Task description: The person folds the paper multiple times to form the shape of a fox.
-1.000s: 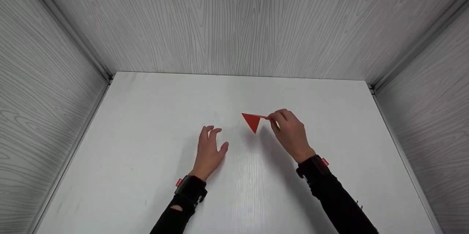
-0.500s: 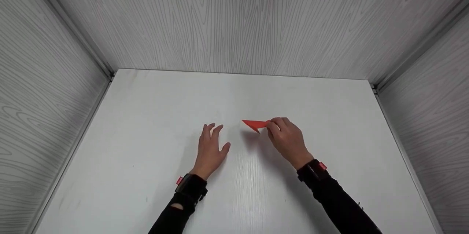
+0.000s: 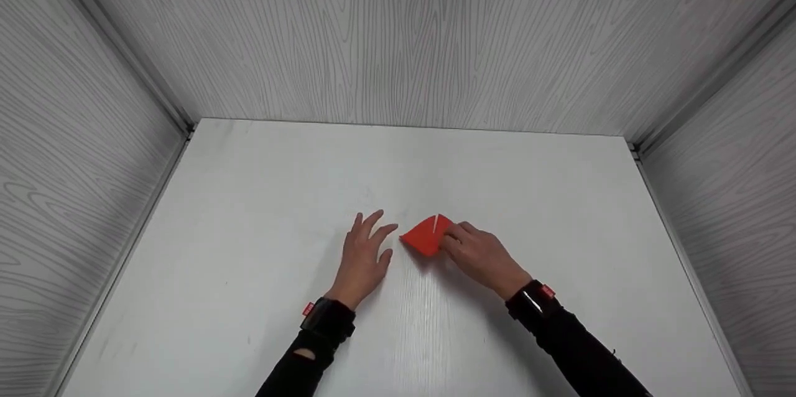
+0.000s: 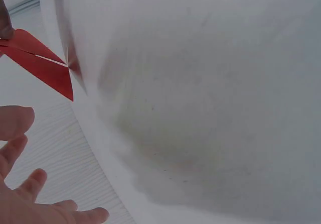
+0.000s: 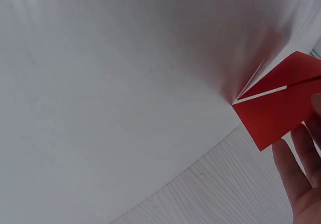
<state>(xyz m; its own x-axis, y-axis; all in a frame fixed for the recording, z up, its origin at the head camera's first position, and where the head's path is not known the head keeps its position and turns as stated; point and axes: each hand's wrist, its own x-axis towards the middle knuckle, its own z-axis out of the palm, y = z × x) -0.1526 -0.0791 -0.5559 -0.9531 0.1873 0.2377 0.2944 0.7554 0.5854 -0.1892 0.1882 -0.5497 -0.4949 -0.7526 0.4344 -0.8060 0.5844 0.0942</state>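
A small folded piece of red paper point(image 3: 424, 236) with pointed corners and a narrow slit is pinched at its right side by my right hand point(image 3: 480, 255). It is tilted over the white tabletop, and its shadow falls just below. The right wrist view shows the folded layers of the red paper point(image 5: 276, 114) parting along the slit, with one corner low over the surface. My left hand point(image 3: 360, 260) holds nothing; its fingers are spread, their tips a short way left of the paper. Part of my right hand's grip is hidden behind the paper in that wrist view.
The white tabletop point(image 3: 249, 216) carries a few faint marks. Grey wood-grain panels rise on three sides: the back wall point(image 3: 398, 36), the left wall point(image 3: 74, 154) and the right wall point(image 3: 734, 179). Dark sleeves and wrist bands cover both forearms.
My right hand has come down and nearer with the red paper, turning it so a broader face with the slit shows. My left hand has shifted slightly right, fingers spreading more.
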